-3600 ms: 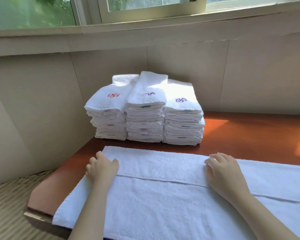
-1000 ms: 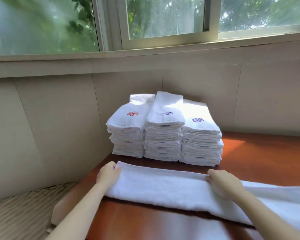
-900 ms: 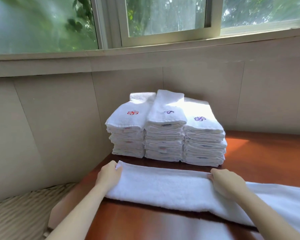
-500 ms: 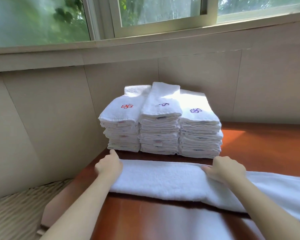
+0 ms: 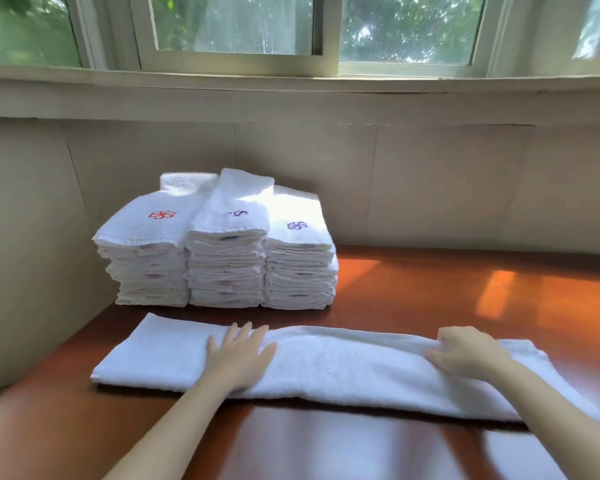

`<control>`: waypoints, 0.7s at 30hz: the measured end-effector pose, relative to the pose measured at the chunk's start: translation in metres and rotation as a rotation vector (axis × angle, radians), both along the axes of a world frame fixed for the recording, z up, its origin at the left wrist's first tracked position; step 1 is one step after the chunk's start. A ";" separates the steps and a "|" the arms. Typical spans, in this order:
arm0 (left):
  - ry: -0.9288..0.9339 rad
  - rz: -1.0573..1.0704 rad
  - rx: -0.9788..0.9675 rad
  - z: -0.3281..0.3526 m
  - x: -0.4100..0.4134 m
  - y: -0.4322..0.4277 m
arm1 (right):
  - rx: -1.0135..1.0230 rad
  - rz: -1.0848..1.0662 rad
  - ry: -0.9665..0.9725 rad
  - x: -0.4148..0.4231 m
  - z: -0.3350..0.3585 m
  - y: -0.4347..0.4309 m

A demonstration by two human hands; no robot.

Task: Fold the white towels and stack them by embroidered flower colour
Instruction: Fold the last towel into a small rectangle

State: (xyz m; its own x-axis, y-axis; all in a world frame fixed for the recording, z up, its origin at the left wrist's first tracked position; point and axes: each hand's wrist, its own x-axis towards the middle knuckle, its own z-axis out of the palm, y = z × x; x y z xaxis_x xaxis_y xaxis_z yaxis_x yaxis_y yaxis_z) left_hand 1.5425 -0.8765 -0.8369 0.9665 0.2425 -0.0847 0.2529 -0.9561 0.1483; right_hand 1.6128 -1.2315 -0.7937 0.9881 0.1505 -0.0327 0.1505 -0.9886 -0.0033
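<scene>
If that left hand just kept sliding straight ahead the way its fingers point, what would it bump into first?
Probably the middle stack of folded towels. The left hand lies flat on the long towel, fingers aimed across bare table at its base; depth is hard to judge.

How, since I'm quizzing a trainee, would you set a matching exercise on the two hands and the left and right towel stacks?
Things: 1 left hand; 2 right hand; 3 left stack; 4 right stack.
States: A purple flower on top; B flat on the long towel; C red flower on top; D fingers curled on the long towel's edge.
Pairs: 1-B; 2-D; 3-C; 4-A.
</scene>
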 end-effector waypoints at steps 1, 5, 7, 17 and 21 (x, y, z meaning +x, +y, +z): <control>0.010 -0.022 0.010 -0.001 -0.002 0.003 | 0.012 0.011 0.092 -0.006 0.005 -0.011; 0.103 -0.091 0.020 0.006 -0.007 0.008 | -0.011 -0.003 0.427 -0.034 0.031 -0.060; 0.139 -0.070 0.025 0.012 -0.009 0.003 | -0.014 -0.057 0.475 -0.044 0.037 -0.086; -0.072 -0.188 -0.054 0.002 -0.010 -0.129 | 0.302 -0.387 0.247 -0.059 0.016 -0.158; -0.112 -0.193 -0.064 -0.003 -0.014 -0.130 | 0.250 -0.418 0.119 -0.055 0.001 -0.154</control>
